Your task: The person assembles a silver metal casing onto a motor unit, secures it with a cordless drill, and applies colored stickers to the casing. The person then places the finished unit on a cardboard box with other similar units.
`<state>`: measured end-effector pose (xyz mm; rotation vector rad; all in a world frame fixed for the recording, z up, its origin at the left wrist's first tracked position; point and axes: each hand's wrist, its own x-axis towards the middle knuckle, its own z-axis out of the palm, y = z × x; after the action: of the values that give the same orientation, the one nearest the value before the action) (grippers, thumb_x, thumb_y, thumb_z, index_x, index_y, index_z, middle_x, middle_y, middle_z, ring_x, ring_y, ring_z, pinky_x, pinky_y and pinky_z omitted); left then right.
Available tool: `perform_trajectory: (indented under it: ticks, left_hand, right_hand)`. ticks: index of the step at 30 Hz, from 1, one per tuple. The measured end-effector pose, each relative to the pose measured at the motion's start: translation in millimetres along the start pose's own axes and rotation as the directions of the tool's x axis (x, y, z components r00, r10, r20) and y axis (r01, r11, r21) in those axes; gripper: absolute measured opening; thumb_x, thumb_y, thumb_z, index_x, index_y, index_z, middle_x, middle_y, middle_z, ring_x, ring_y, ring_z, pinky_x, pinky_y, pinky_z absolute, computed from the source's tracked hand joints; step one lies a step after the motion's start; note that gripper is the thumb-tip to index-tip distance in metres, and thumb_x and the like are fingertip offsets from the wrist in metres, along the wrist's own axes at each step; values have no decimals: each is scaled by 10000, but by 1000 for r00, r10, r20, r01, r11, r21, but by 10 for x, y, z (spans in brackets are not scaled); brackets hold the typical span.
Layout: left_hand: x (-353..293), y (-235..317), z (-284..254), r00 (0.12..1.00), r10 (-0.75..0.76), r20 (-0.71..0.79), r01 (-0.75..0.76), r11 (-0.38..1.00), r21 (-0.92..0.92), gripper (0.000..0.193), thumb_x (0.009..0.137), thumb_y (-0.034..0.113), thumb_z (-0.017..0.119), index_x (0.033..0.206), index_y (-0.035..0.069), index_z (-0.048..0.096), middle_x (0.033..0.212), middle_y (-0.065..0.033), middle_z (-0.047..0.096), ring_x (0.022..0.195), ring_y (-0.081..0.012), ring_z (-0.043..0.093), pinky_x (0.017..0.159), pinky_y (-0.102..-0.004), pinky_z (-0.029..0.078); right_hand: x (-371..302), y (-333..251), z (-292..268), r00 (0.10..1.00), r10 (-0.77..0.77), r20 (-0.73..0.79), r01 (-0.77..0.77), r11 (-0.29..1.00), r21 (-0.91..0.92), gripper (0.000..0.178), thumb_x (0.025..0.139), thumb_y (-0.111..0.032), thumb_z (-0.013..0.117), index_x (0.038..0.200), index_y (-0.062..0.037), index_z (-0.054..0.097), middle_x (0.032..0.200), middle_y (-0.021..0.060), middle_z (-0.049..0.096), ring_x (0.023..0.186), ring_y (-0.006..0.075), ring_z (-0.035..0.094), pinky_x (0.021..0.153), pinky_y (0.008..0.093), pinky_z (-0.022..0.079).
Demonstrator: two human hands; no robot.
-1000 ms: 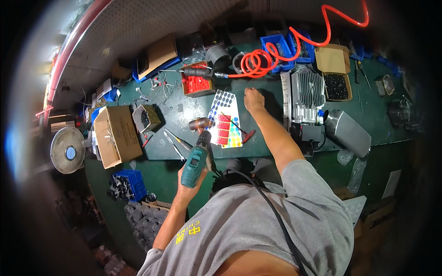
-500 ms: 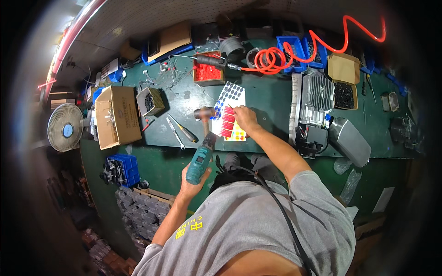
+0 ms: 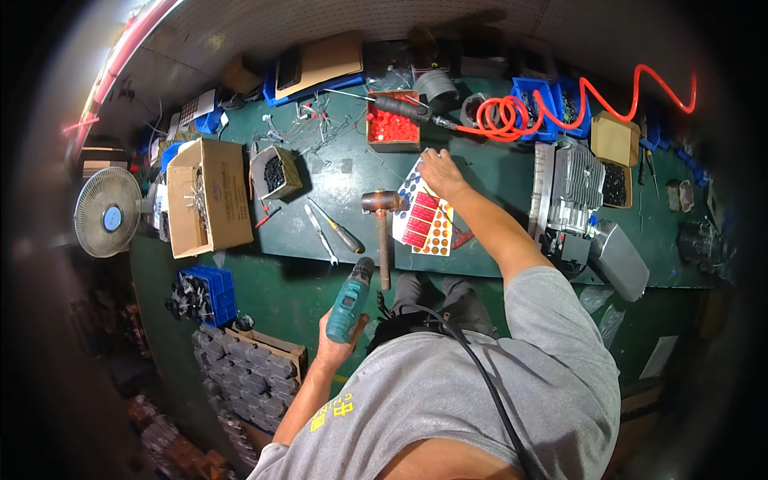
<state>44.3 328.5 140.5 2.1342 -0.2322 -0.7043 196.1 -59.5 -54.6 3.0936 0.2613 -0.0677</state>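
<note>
Off the near edge of the bench (image 3: 504, 168), left: left hand (image 3: 336, 350) was wrapped round one drill (image 3: 350, 302) | far end of overlapping label sheets (image 3: 421, 220), count unclear: right hand (image 3: 442, 173) had bent fingers, any hold undeterminable | left of sheets lay one mallet (image 3: 383, 232), one wrench (image 3: 322, 233), one screwdriver (image 3: 345, 235)

Desk (image 3: 512, 172): open patch between parts box (image 3: 293, 178) and mallet (image 3: 381, 202); wrench (image 3: 321, 232) and screwdriver (image 3: 346, 236) toward front edge. Open lane between sheets (image 3: 419, 222) and machine (image 3: 574, 188), right forearm (image 3: 504, 230) reaching across. Toward back edge: hose (image 3: 500, 138), bins (image 3: 548, 130) obstructing.
</note>
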Motion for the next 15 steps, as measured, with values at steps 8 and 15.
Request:
perform_trajectory:
  ticks: [8,15]
  left_hand:
    - [264,-11,-335,1000,4,-25,-6,998,-65,226,871,138,790,993,4,656,835,-57,658,758,-148,597,726,-334,522]
    - [647,30,-405,987,146,-65,-155,976,-152,267,931,86,749,1185,51,676,937,17,622,847,-111,567,784,-292,501]
  right_hand:
    - [-309,135,6,991,121,59,-133,955,264,200,943,-66,493,1070,-14,639,1024,110,689,968,299,647,831,435,503]
    - [-896,-155,-670,775,220,592,-318,-674,667,364,966,63,463,1306,74,594,1091,139,688,983,198,685,833,353,601]
